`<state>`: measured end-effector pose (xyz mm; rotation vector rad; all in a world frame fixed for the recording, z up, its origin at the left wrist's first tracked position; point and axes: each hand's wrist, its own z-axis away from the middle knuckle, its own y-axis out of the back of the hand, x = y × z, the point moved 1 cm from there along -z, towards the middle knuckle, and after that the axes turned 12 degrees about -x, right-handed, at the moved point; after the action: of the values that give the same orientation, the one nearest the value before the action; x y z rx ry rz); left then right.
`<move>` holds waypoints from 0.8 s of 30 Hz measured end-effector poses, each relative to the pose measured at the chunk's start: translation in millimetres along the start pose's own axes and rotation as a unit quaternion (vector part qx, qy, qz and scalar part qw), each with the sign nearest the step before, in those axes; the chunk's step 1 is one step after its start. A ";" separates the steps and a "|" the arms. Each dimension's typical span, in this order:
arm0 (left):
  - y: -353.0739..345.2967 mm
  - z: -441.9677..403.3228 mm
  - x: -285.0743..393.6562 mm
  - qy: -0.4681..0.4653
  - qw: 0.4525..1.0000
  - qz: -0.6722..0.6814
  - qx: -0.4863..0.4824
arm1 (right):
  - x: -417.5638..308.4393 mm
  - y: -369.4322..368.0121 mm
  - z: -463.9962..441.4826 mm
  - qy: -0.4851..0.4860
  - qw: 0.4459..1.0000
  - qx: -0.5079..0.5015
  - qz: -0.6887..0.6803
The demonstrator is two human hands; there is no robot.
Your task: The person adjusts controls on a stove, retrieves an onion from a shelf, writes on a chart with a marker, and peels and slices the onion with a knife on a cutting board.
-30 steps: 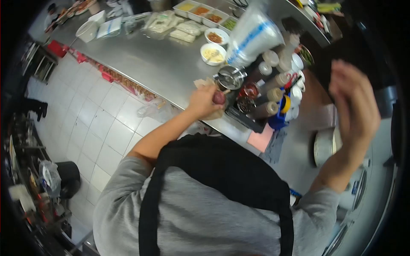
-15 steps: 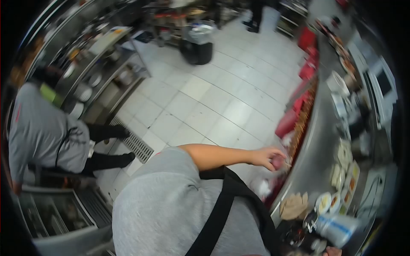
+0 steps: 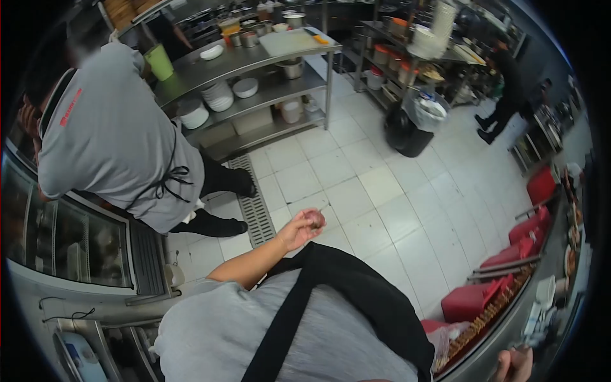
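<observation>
My left hand (image 3: 298, 232) is closed around a small round purple-red onion (image 3: 314, 219), held out in front of my black apron (image 3: 369, 286) above the floor. A thin pale stem or root end sticks out of the onion. Low at the right edge, my right hand (image 3: 514, 365) shows only in part, beside the steel counter (image 3: 490, 337). Its fingers are curled together, and whatever they hold is hidden.
A co-worker in a grey shirt (image 3: 121, 121) stands left, by a glass-doored fridge (image 3: 70, 235). Beyond are a steel shelf table (image 3: 191, 83) with bowls, a floor drain (image 3: 258, 210) and a black bin (image 3: 407, 130). Red bins (image 3: 474, 299) line the counter at right.
My view and body have turned left, toward the co-worker and the shelf table. My left hand has swung away from the counter with the onion still in it.
</observation>
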<state>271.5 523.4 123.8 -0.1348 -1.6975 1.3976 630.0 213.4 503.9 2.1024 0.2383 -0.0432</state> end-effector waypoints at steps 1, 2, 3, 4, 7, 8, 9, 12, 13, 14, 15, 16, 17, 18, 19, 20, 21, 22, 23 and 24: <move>8.1 -11.2 29.3 -0.037 0.999 -0.016 -0.006 | 15.3 -18.5 -20.6 0.044 0.999 0.022 -0.014; 14.7 -23.9 61.5 -0.068 0.997 -0.028 0.000 | 23.5 -34.4 -42.3 0.087 0.995 0.045 -0.027; 21.7 -37.6 93.1 -0.100 0.994 -0.039 0.005 | 21.1 -50.3 -72.6 0.036 0.994 0.004 -0.107; 26.1 -50.9 121.7 -0.132 0.990 -0.049 0.010 | 33.3 -70.0 -98.5 0.061 0.977 0.001 -0.204; 21.7 -85.7 201.9 -0.206 0.974 -0.069 0.059 | 65.1 -113.2 -152.7 -0.016 0.988 -0.073 -0.135; 24.2 -100.2 225.7 -0.224 0.970 -0.079 0.056 | 60.5 -134.7 -183.0 -0.021 0.991 -0.062 -0.113; 27.9 -115.8 246.2 -0.241 0.965 -0.089 0.052 | 60.8 -155.0 -210.7 -0.027 0.994 -0.051 -0.091; 42.4 -162.1 290.6 -0.275 0.954 -0.110 0.053 | 85.6 -207.6 -276.6 0.042 0.998 -0.044 -0.010; 48.8 -176.1 302.7 -0.282 0.950 -0.117 0.064 | 99.5 -223.8 -295.9 0.043 0.997 -0.058 -0.022; 56.7 -189.5 312.7 -0.289 0.946 -0.123 0.076 | 107.7 -239.7 -320.0 0.047 0.997 -0.049 -0.035; 68.2 -201.6 319.9 -0.286 0.942 -0.132 0.113 | 116.6 -255.8 -345.4 0.051 0.997 -0.040 -0.049; 82.0 -212.8 324.1 -0.283 0.937 -0.138 0.151 | 126.0 -270.8 -372.8 0.055 0.996 -0.033 -0.061; 96.3 -224.0 326.6 -0.279 0.931 -0.142 0.188 | 137.5 -290.8 -400.7 0.058 0.995 0.004 -0.079; 109.6 -234.3 326.6 -0.277 0.918 -0.137 0.247 | 149.5 -307.9 -432.8 0.073 0.993 0.000 -0.093; 124.4 -243.9 326.4 -0.274 0.903 -0.132 0.304 | 161.2 -325.4 -467.8 0.087 0.990 -0.003 -0.108; 134.7 -253.4 328.5 -0.270 0.884 -0.126 0.359 | 173.7 -343.4 -501.9 0.101 0.987 -0.004 -0.123; 144.7 -262.4 333.0 -0.261 0.870 -0.126 0.400 | 190.1 -362.8 -535.9 0.094 0.983 -0.031 -0.152; 152.1 -267.9 335.9 -0.249 0.854 -0.124 0.440 | 200.5 -380.1 -572.4 0.099 0.986 -0.048 -0.126; 159.5 -273.2 340.8 -0.233 0.837 -0.121 0.480 | 202.9 -402.1 -612.6 0.087 0.983 -0.073 -0.145; 167.1 -279.5 347.3 -0.257 0.830 -0.131 0.477 | 198.6 -425.8 -654.2 0.120 0.975 -0.076 -0.170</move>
<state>186.4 989.9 166.2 1.0785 -1.1256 1.9971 702.0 1014.3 457.7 1.8929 0.7250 0.0252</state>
